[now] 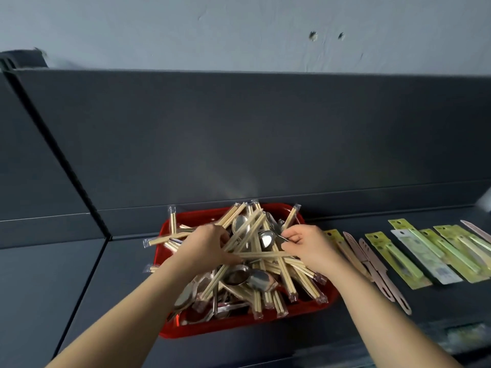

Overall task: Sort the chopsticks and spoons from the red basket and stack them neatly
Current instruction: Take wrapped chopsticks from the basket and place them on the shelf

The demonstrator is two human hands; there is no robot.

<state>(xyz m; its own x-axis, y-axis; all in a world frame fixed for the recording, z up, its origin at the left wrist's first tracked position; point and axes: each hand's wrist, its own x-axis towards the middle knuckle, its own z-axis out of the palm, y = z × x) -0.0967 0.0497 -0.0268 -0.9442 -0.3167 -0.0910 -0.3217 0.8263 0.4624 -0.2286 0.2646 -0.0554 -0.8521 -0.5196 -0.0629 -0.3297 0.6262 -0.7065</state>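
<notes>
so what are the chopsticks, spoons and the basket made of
Chopsticks: pale matte sticks, likely bamboo or wood, each pair in a clear glossy plastic sleeve.
Spoons: bright mirror-like bowls suggest polished metal, probably stainless steel.
Red basket: smooth, glossy, uniformly coloured rim looks like moulded plastic.

red basket (170, 331). chopsticks (240, 235) pale tan in clear wrappers, spoons (259, 279) shiny silver. worktop (127, 274) and back panel (239, 134) dark slate grey, wall (239, 30) pale blue-grey. right side: yellow-green packets (393, 258), one white-grey packet (425, 258), dusty pink knives (372, 264).
</notes>
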